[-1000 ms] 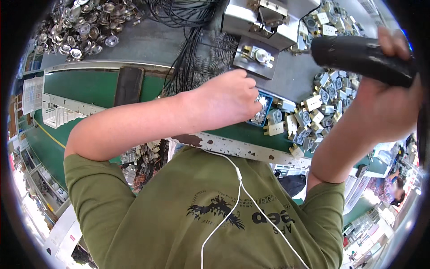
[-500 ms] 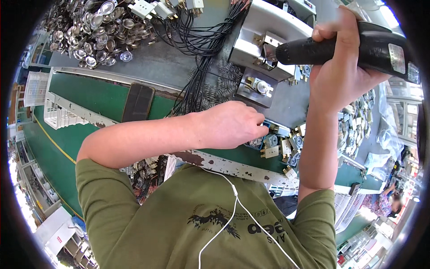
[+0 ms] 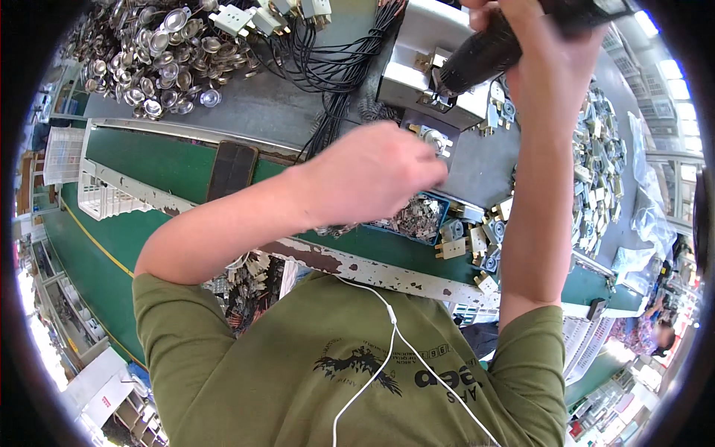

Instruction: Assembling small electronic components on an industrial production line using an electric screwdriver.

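Observation:
My right hand (image 3: 547, 56) is wrapped round a black electric screwdriver (image 3: 480, 59). The tool's tapered nose points down left at a clamp on the front of a metal block (image 3: 413, 88). My left hand (image 3: 383, 171), slightly blurred, hangs over the near side of a smaller metal fixture. Its fingertips are drawn together; whatever they hold cannot be made out. A pale plug-like part (image 3: 434, 140) sits on that fixture, partly covered by my left hand. Below the hand is a blue tray (image 3: 438, 232) of small metal pieces.
Round metal pieces (image 3: 164, 63) are heaped at the far left. Black cables (image 3: 331, 67) with white plugs (image 3: 232, 20) lie beside them. More plug parts (image 3: 596, 175) spread on the right. A chipped white rail (image 3: 372, 272) crosses in front of me.
My left hand has risen from the blue tray towards the smaller fixture, uncovering the tray. My right hand has moved farther away and tilted the screwdriver more steeply, its nose lower left.

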{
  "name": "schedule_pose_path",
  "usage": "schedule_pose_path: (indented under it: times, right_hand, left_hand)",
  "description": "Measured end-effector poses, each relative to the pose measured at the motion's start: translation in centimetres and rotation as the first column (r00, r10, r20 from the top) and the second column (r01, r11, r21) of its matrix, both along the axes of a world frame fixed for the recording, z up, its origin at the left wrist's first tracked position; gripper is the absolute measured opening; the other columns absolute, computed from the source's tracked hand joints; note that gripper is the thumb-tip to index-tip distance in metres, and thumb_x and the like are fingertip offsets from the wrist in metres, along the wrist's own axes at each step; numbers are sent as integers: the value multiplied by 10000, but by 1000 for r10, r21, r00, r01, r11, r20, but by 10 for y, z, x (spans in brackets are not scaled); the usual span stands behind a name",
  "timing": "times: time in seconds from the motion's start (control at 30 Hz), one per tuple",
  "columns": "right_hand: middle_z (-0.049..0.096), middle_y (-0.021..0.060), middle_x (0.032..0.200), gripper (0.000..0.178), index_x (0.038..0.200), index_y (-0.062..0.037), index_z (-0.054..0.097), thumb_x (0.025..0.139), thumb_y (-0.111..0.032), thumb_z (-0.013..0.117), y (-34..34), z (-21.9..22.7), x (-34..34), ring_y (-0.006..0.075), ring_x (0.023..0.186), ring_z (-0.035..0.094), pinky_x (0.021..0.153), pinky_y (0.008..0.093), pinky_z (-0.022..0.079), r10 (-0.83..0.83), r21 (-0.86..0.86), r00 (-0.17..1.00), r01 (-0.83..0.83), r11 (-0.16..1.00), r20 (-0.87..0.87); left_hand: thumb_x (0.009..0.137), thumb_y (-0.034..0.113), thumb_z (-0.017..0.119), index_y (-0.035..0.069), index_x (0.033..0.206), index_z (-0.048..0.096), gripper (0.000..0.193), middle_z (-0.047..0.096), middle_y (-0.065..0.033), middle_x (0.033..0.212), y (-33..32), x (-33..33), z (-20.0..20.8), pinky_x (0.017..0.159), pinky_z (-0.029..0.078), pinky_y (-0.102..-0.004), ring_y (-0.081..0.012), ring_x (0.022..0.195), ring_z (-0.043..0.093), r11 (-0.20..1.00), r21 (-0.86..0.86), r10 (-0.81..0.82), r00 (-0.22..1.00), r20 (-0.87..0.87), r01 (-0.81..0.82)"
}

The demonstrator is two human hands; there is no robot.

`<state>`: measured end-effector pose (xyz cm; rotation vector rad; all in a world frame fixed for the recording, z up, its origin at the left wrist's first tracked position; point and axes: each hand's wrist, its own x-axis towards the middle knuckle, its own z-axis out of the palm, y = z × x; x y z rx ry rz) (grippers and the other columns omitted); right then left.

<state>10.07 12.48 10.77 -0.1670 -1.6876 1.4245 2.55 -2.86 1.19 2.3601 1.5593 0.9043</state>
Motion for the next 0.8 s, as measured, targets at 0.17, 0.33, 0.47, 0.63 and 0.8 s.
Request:
schedule_pose_path:
  times: [0.17,0.33,0.47,0.63,0.8]
  right_hand:
    - [733,162,1066,430,1282,23,463,912,56,680,-25,-11,-4,132,662,672,560,244,552,-259,26,962,262,965,-87]
    - [723,115,902,129,1077,54,641,950,48,660,-11,1,9,119,581,632,519,253,519,-297,298,945,326,897,-138]
    - [717,111,900,88,1035,48,658,948,48,668,-13,-5,1,116,578,624,520,250,509,-310,99,928,335,937,-204]
    - [712,117,927,207,1115,38,580,936,65,680,-17,-10,0,115,596,627,532,246,515,-285,104,951,298,949,-121]
    - [710,122,948,288,1151,28,533,918,85,692,-20,-7,-2,118,600,631,529,248,517,-333,18,933,338,941,-138]
  left_hand:
    - [837,149,727,72,832,695,83,675,-85,766,4,-28,2,705,539,-422,-300,782,687,963,52,262,962,81,-266]
    - [842,164,741,85,879,688,102,671,-56,817,3,-26,-3,768,514,-401,-267,836,673,961,35,273,962,4,-273]
    - [842,171,746,91,874,685,106,669,-40,828,4,-26,-8,768,501,-395,-251,849,667,962,82,263,965,-20,-260]
    - [840,181,749,94,866,682,113,668,-26,828,0,-25,-8,767,481,-379,-231,863,663,956,96,284,957,-58,-278]
    - [841,189,750,104,870,681,114,661,-19,831,1,-24,-9,770,470,-376,-217,878,655,955,89,289,955,-67,-282]
